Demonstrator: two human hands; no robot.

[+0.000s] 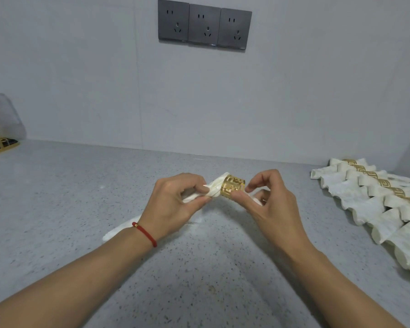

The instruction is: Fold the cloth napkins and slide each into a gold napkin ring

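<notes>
- gold napkin ring [233, 189] on white napkin [213, 185], held above the tabletop [57, 197]
- right hand [270, 204] pinches ring, thumb and fingers curled
- left hand [175, 204] grips napkin end
- finished ringed napkins [376, 200] lie at right

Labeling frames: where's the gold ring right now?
Head view, center: the gold ring sits around the napkin, held above the counter between the left hand and right hand.

A white cloth napkin [212, 189], gathered into a narrow twist, is held above the grey counter and runs through a gold openwork metal napkin ring [232, 190]. Off to the right lies a row of white folded napkins [374, 204], each in its own gold ring [397, 192].
</notes>
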